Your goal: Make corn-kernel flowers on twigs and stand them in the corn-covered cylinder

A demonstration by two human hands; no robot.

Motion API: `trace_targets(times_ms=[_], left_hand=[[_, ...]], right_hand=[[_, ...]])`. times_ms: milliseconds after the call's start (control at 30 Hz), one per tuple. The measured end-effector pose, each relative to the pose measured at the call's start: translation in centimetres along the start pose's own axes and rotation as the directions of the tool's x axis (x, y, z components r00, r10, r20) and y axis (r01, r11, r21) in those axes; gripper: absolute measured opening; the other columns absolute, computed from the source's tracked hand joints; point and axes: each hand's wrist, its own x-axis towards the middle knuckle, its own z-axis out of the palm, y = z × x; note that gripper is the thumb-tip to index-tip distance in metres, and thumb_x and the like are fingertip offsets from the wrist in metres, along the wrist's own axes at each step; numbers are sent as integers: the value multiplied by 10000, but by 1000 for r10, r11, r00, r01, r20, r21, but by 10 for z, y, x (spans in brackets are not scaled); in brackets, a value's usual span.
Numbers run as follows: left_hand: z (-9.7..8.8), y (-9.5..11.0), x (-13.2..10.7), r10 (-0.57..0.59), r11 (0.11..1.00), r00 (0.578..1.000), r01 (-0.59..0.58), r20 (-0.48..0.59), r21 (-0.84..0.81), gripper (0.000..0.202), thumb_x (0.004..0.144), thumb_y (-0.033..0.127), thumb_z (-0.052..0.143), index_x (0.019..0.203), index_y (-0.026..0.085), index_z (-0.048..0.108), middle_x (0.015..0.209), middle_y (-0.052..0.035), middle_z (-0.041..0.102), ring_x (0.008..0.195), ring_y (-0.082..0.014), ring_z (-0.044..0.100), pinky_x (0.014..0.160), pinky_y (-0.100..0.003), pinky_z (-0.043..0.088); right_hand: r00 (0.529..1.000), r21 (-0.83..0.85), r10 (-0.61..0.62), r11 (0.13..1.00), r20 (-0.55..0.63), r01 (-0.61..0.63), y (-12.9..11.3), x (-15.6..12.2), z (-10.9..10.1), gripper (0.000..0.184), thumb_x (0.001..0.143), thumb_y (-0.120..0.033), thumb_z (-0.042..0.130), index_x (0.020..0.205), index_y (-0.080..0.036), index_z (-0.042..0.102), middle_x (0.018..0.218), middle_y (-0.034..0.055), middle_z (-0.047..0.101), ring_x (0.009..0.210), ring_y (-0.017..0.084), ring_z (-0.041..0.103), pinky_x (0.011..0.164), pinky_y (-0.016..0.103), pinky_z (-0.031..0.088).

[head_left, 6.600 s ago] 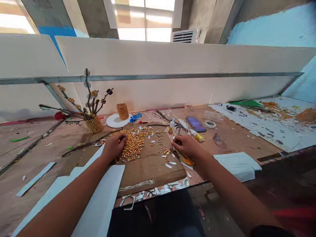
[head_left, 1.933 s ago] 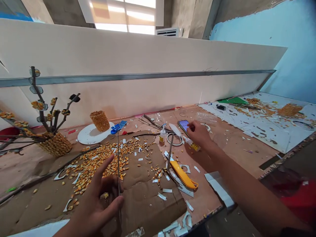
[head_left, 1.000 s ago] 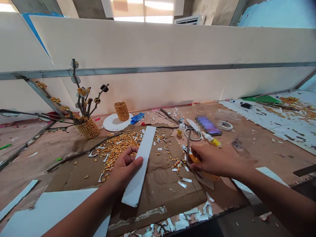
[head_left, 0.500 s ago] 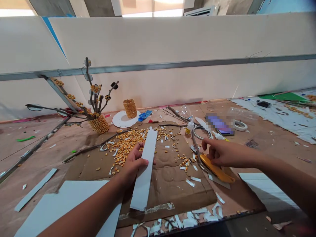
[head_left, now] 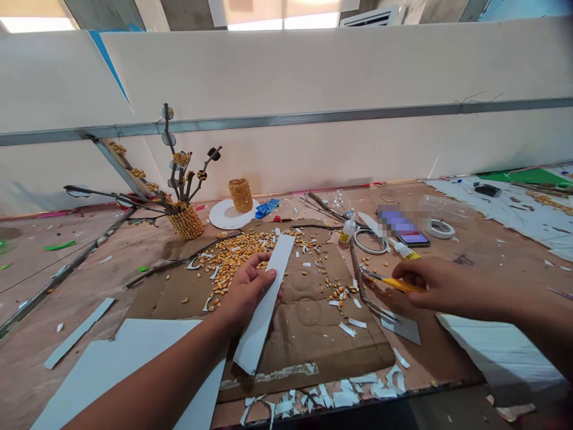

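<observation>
In the head view my left hand (head_left: 253, 286) is closed around a long white strip of board (head_left: 264, 307), thumb on top. The strip slants over the brown cardboard sheet (head_left: 308, 334). Further right, my right hand (head_left: 430, 283) grips an orange-yellow utility knife (head_left: 400, 284), its metal blade pointing left towards a bent twig (head_left: 358, 269). Loose corn kernels (head_left: 228, 257) lie beyond my left hand. A small white piece of board (head_left: 403, 328) rests below the knife.
A kernel-covered pot (head_left: 185, 222) holding branches stands at the left. Behind the cardboard, a smaller kernel-covered cup (head_left: 240, 196) sits by a white disc (head_left: 219, 214). Glue bottle (head_left: 347, 230), tape roll (head_left: 440, 229) and phone (head_left: 412, 237) lie to the right. Paper scraps (head_left: 344, 394) line the front edge.
My right hand has picked the utility knife up from beside the twig and moved it slightly away from me, its blade now pointing left. The white strip has tilted further to the right.
</observation>
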Motion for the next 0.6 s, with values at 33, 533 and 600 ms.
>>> trace_targets(times_ms=[33,533,600], left_hand=[[1,6,0,10,1000,1000,-11,-19,-11,675,673,464,864,1173,226,478,614,65,668,479,-162,644,459,-233,517],[34,19,-9,-96,995,994,95,-48,-36,393,701,304,686,1050,178,556,659,-8,731,462,-127,592,461,-211,480],[41,9,-8,-72,997,997,71,-35,-44,439,752,429,756,1054,200,536,610,28,697,426,-106,551,443,-189,440]], right_hand=[[994,24,-6,1000,108,4,2,1,-9,113,768,-312,666,835,-249,731,781,69,747,700,227,666,603,328,439],[946,441,-322,854,34,275,-82,30,-11,195,915,-421,523,902,-235,578,864,20,586,775,191,537,662,292,457],[908,454,-414,798,-66,397,-99,34,7,383,1020,-569,426,888,-230,545,844,16,563,785,186,516,697,295,449]])
